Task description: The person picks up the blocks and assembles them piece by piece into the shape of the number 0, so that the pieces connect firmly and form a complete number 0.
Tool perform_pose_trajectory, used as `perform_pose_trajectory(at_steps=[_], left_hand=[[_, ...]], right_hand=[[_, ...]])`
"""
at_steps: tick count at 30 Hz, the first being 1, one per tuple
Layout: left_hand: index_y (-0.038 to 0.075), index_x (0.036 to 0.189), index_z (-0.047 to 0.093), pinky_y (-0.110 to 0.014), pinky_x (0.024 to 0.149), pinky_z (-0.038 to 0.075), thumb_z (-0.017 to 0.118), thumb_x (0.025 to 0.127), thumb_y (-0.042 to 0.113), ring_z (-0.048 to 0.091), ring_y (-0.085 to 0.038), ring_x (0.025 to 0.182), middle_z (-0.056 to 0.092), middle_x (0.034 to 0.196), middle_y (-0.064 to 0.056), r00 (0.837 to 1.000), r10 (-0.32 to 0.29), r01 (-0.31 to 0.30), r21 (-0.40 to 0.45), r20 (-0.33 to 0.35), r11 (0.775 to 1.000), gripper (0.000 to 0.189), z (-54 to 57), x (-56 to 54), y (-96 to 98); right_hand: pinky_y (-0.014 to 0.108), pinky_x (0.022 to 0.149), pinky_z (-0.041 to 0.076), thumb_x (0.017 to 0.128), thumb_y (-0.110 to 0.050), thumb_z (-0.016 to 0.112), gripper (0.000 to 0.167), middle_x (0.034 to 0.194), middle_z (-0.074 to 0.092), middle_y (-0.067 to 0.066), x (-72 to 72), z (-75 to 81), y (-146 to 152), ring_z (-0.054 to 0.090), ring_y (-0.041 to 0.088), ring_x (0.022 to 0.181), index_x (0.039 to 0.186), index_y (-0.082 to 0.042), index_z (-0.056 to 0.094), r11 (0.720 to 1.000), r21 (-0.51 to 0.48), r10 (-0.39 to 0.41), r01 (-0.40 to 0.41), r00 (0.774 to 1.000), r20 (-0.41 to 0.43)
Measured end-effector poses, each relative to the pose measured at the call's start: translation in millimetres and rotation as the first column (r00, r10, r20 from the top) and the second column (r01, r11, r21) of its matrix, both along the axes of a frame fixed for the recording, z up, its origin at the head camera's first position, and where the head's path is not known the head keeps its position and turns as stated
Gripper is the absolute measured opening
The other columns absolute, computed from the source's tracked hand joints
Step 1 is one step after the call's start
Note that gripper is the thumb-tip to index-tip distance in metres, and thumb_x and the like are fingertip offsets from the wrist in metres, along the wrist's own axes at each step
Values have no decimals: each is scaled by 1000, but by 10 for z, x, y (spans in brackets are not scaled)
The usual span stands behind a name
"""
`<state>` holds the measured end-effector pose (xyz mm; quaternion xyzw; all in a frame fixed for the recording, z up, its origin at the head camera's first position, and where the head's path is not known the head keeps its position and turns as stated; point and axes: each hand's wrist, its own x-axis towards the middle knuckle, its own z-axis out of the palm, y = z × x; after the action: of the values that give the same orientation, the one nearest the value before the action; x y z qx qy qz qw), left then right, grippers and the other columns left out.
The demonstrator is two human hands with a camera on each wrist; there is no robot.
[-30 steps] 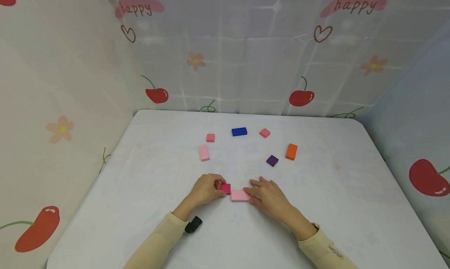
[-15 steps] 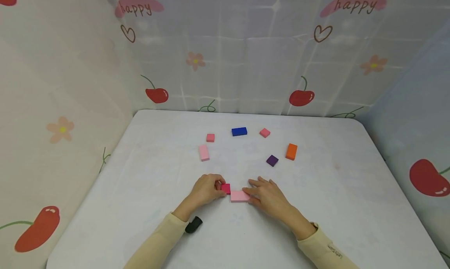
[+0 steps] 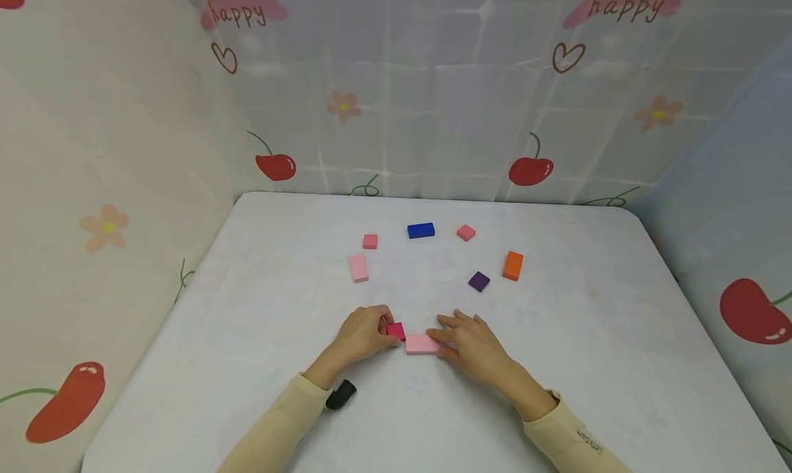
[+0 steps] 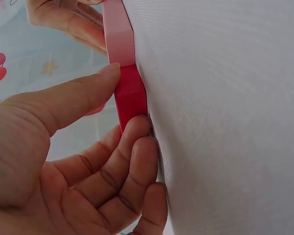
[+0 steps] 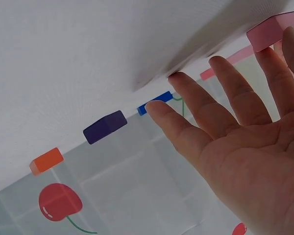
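My left hand (image 3: pixel 361 334) holds a small crimson block (image 3: pixel 395 331) between thumb and fingers, near the middle of the white table. Right beside it lies a longer light pink block (image 3: pixel 421 344), its end close to the crimson one. My right hand (image 3: pixel 475 348) pinches the pink block's right end with thumb and index finger, while the other fingers spread out over the table. In the left wrist view the crimson block (image 4: pixel 131 98) sits end to end with the pink block (image 4: pixel 119 36). The right wrist view shows the pink block (image 5: pixel 272 32) between thumb and index finger.
Beyond the hands, several loose blocks form a rough arc: pink (image 3: pixel 359 268), small coral (image 3: pixel 370 241), blue (image 3: pixel 421 230), another coral (image 3: pixel 466 233), orange (image 3: pixel 513 266) and dark purple (image 3: pixel 479 281). A patterned curtain (image 3: pixel 421 115) hangs behind the table (image 3: pixel 185 377).
The crimson block has turned a little and shifted slightly left, with my left fingers moving along with it. The pink block moved slightly left earlier; my right hand stays on it.
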<state>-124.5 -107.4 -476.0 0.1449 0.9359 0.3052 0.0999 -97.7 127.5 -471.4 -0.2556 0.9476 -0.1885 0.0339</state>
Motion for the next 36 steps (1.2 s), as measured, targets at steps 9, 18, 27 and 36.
perform_pose_trajectory(at_steps=[9, 18, 27, 36], left_hand=[[8, 105, 66, -25, 60, 40, 81, 79, 33, 50, -11, 65, 56, 71, 5, 1000, 28, -29, -40, -8, 999, 39, 31, -9, -32], [5, 123, 63, -46, 88, 48, 68, 92, 30, 58, -31, 102, 60, 115, -18, 951, 268, -264, 49, -152, 963, 41, 130, -447, -380], [13, 142, 52, -59, 100, 36, 60, 96, 32, 37, -45, 130, 41, 143, -27, 952, 298, -304, -115, -69, 946, 51, 28, -833, -637], [17, 146, 48, -60, 103, 33, 60, 95, 37, 35, -42, 132, 41, 143, -25, 967, 256, -253, -178, -6, 951, 56, 13, -870, -583]], right_hand=[[70, 100, 36, 84, -19, 77, 35, 129, 64, 15, -3, -3, 0, 52, 48, 126, 118, -17, 73, 1000, -8, 0, 0, 1000, 11], [69, 101, 36, 84, -17, 77, 35, 130, 64, 16, 5, 13, 6, 52, 47, 127, 118, -15, 73, 1000, -22, -3, 4, 1000, 19], [70, 101, 35, 84, -17, 77, 35, 130, 64, 16, 9, 12, 0, 51, 48, 127, 119, -15, 72, 1000, -22, 9, -8, 999, 37], [69, 102, 35, 84, -17, 77, 35, 130, 64, 16, 13, 20, 14, 51, 48, 127, 118, -15, 73, 1000, -26, -4, 5, 999, 34]])
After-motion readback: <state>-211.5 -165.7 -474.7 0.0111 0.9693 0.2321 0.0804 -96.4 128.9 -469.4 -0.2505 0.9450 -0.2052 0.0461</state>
